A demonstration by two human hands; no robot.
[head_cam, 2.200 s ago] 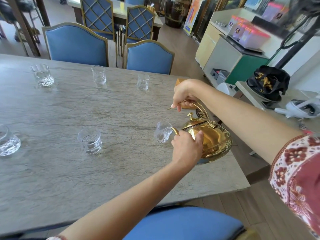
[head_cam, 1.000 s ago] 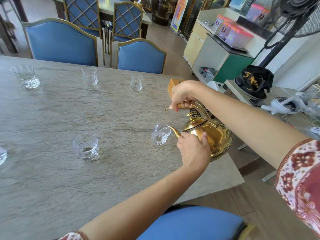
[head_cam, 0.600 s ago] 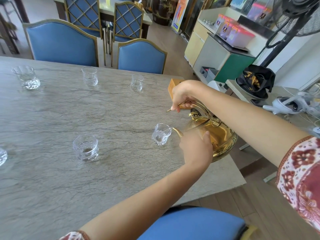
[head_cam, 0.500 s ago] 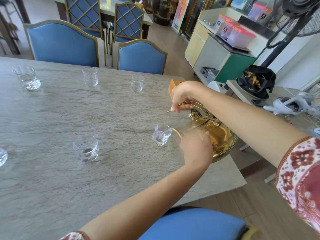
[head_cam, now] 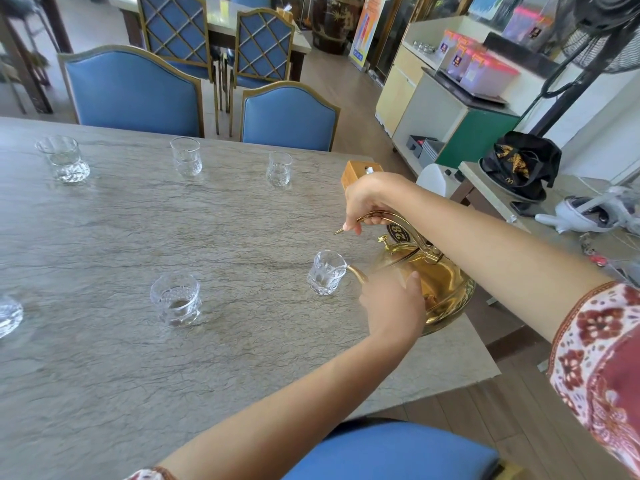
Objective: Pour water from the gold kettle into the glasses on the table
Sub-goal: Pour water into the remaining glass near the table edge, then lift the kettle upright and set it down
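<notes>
My right hand is curled tight around the handle of the gold kettle; my left hand presses flat against its body (fingers hidden). The kettle tilts, spout at the rim of the nearest glass, just beyond my left hand on the table.
</notes>
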